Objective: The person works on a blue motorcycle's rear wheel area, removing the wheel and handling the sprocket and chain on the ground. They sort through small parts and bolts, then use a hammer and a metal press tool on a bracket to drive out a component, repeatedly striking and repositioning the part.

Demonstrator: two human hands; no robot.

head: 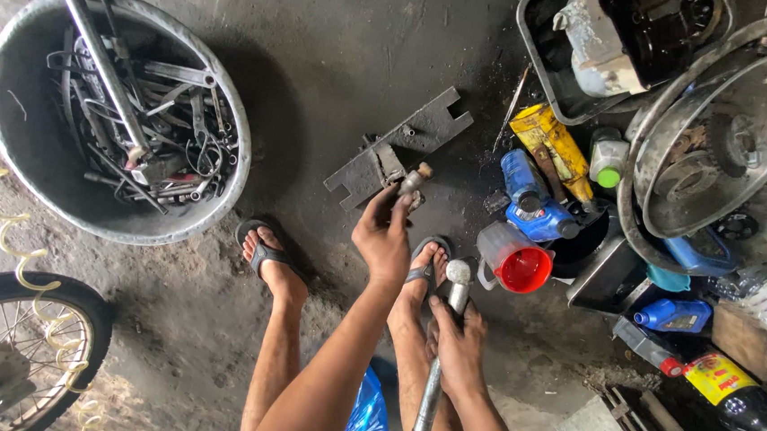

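Note:
My left hand (384, 234) is raised over the floor and pinches a small metal part (413, 182) with a pale tip, right beside a flat steel bracket tool (404, 142) lying on the dark concrete. My right hand (458, 345) grips a long metal rod (442, 355) with a rounded head, held upright near my right foot. Both of my feet wear sandals and rest on the floor below the hands.
A large metal basin (20, 141) full of wrenches and bars sits at the left. A red-lined cup (517, 259), blue and yellow bottles (539, 177), trays and a round metal drum (722, 140) crowd the right. A spoked wheel (5, 351) and coiled hose are bottom left.

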